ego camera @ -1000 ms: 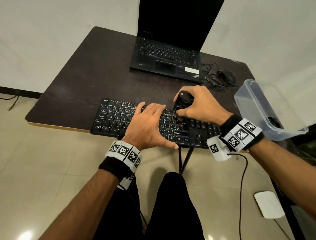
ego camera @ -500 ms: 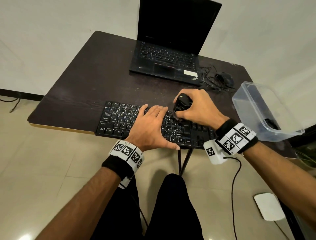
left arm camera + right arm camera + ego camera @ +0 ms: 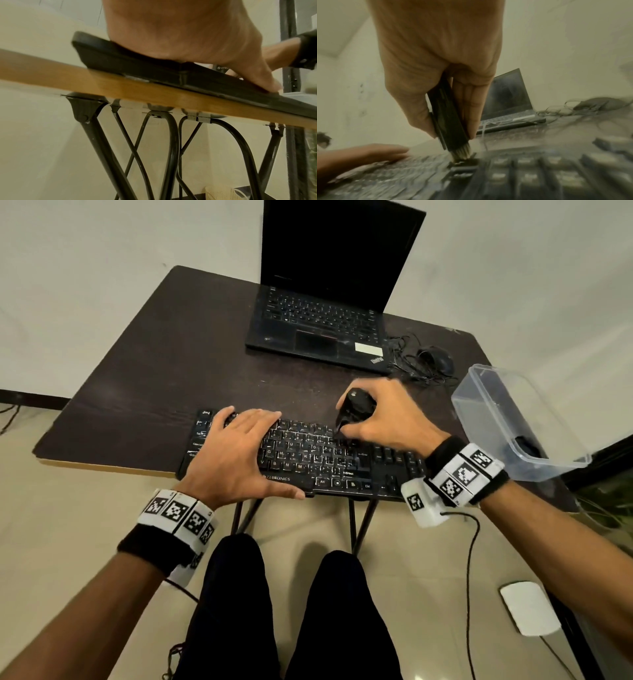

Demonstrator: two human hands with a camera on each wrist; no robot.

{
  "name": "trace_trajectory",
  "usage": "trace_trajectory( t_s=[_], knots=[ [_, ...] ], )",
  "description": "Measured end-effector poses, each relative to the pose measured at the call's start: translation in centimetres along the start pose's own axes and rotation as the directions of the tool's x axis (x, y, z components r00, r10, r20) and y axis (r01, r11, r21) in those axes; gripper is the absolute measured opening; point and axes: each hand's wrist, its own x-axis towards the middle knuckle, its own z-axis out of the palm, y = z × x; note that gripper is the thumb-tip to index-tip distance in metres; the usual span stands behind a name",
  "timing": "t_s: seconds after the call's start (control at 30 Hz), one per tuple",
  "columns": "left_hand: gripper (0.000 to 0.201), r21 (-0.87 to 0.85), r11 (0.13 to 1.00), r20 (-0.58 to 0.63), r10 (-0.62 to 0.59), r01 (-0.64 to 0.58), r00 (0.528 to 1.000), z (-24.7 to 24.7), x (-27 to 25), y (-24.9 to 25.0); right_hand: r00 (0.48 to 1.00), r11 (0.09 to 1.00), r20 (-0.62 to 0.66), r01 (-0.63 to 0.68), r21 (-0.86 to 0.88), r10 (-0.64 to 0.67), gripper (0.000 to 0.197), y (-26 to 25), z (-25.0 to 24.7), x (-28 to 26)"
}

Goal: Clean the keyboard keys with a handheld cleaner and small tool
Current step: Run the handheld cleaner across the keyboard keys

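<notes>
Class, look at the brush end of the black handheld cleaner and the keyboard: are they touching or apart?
Touching. In the right wrist view the cleaner's bristles press onto a key of the keyboard, with no gap between them.

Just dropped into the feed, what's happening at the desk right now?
A person is brushing a black keyboard that lies at the near edge of the table. The right hand grips a black handheld cleaner, its bristles down on the keys near the right of the main block. The left hand lies flat on the keyboard's left half, steadying it. A laptop stands open behind.
</notes>
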Motion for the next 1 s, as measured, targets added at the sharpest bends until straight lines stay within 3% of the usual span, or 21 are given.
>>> trace_trajectory(
  t_s=[0.07, 0.2, 0.33, 0.43, 0.6, 0.73, 0.87, 1.0],
  knots=[
    [0.140, -0.004, 1.000, -0.005, 0.000, 0.000, 1.000, 0.0, 0.0, -0.1, 0.998, 0.999, 0.042, 0.046, -0.008, -0.045, 0.028, -0.6, 0.7, -0.4],
    [0.141, 0.021, 1.000, 0.024, 0.006, -0.006, 1.000, -0.1, 0.0, 0.0, 1.000, 1.000, -0.016, -0.015, 0.000, 0.015, 0.029, -0.4, 0.3, 0.5],
    [0.142, 0.060, 0.998, 0.065, 0.013, -0.017, 0.998, -0.1, 0.1, -0.1, 0.993, 0.994, 0.054, 0.106, -0.039, -0.104, 0.026, -1.5, 1.0, -0.2],
    [0.146, 0.089, 0.996, 0.089, 0.024, -0.031, 0.996, -0.2, 0.0, -0.1, 1.000, 1.000, 0.009, 0.008, -0.018, -0.008, 0.028, -0.8, 0.4, 0.9],
    [0.148, 0.075, 0.997, 0.076, 0.013, -0.018, 0.997, 0.0, 0.0, -0.2, 0.994, 0.995, 0.061, 0.097, -0.037, -0.095, 0.025, -1.5, 1.1, 0.3],
    [0.147, 0.040, 0.999, 0.053, -0.003, 0.001, 0.999, -0.1, 0.0, 0.0, 1.000, 1.000, -0.003, -0.002, -0.011, 0.002, 0.026, -0.7, 0.2, 1.5],
    [0.146, 0.018, 1.000, 0.044, -0.013, 0.012, 0.999, -0.1, 0.0, -0.1, 0.992, 0.994, 0.077, 0.105, -0.011, -0.104, 0.027, -1.8, 1.2, 0.7],
    [0.145, 0.010, 1.000, 0.039, -0.020, 0.019, 0.999, 0.0, 0.0, 0.0, 1.000, 1.000, 0.020, 0.013, 0.023, -0.014, 0.027, -1.4, 1.3, 2.0]
  ],
)
